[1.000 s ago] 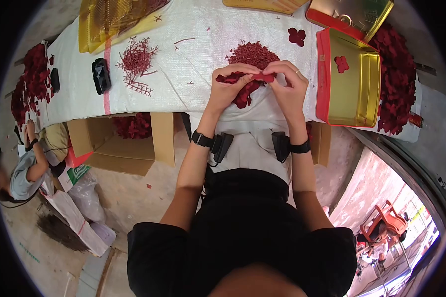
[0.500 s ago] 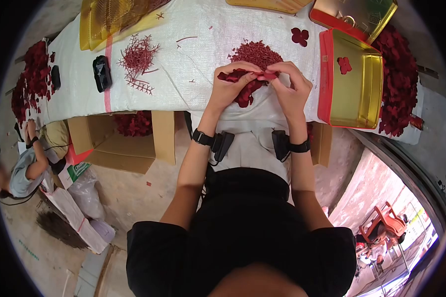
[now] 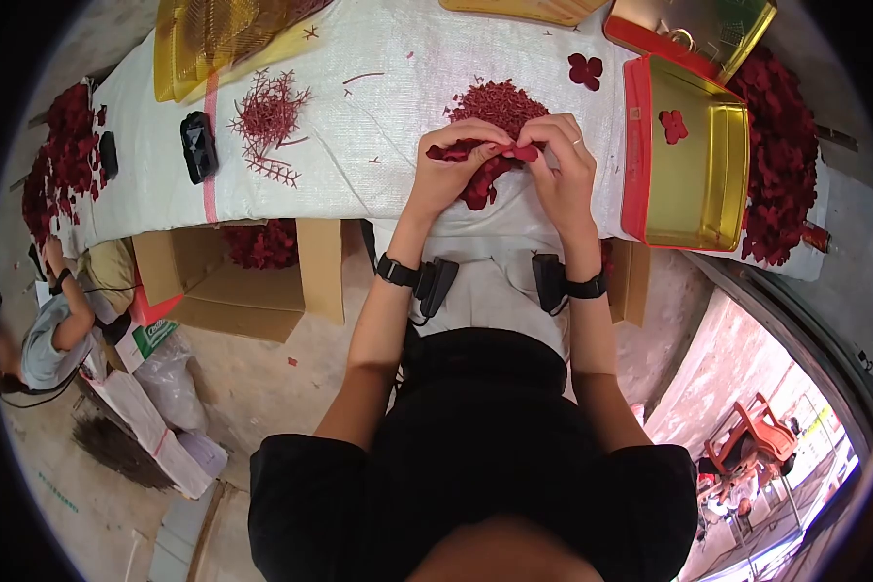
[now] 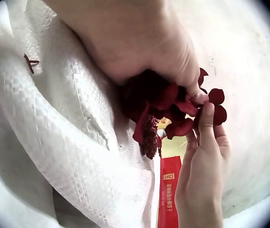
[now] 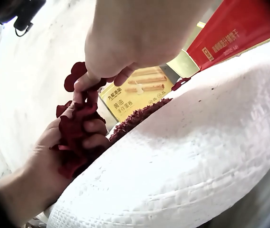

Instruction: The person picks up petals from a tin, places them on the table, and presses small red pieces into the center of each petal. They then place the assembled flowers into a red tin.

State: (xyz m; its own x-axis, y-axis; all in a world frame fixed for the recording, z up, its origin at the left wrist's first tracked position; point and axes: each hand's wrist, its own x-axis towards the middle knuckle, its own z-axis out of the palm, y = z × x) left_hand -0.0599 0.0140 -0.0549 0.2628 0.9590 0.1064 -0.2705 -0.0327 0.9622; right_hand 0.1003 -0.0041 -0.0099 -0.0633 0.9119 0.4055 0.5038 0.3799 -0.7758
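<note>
In the head view, my left hand (image 3: 440,175) grips a bunch of dark red petals (image 5: 75,130), which spill out below its palm. My right hand (image 3: 565,177) meets it at the fingertips. Between the right thumb and fingers is a dark red flower piece with rounded petals (image 4: 217,107), right at the left thumb and forefinger. Just beyond both hands lies a heap of short red bits (image 3: 495,100) on the white woven sheet (image 3: 378,126). Part of the bunch is hidden behind the left fingers.
On the right stands a red and gold tin (image 3: 640,209) with one flower piece (image 3: 672,126) inside. Another flower piece (image 3: 584,71) lies near it. Branching red stems (image 3: 270,112) and a black object (image 3: 199,147) lie left. A cardboard box (image 3: 320,272) is below the table edge.
The right hand shifted slightly right with its fingers spread, then came back left, its fingers now drawn closer together at the left fingertips. The left hand keeps its hold on the petals.
</note>
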